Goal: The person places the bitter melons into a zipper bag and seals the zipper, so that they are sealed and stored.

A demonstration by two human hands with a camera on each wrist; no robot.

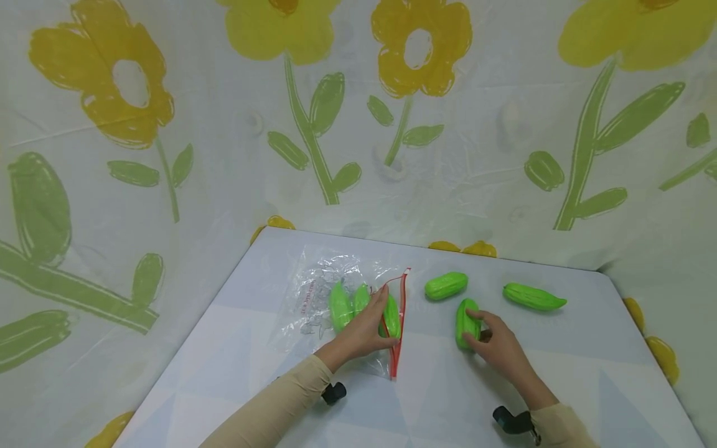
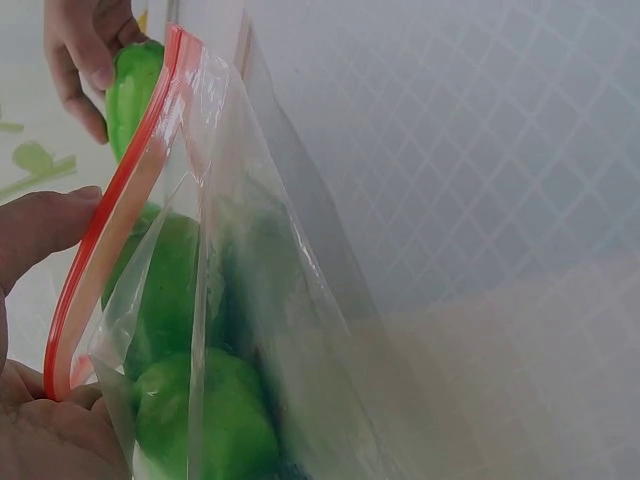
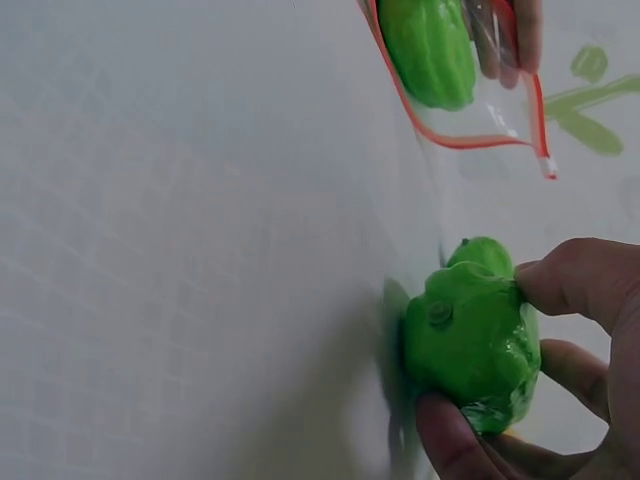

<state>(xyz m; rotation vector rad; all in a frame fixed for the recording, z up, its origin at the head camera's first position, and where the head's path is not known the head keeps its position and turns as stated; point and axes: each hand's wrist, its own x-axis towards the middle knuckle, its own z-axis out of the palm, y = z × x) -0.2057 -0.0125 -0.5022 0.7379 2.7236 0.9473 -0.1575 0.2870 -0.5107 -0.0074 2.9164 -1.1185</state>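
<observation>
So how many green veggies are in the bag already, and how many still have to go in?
Three green toy veggies already sit inside the clear zip bag, whose mouth the left hand holds open. The right hand grips a fourth veggie. Two more still lie on the table.

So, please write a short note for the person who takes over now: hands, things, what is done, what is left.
Left hand holds the zip bag open at its red rim.
Right hand grips one green gourd on the table, beside the bag.
Done: three gourds in the bag.
Left: the gripped gourd, then two loose ones, short and long, likely go in; bag not yet sealed.
</observation>
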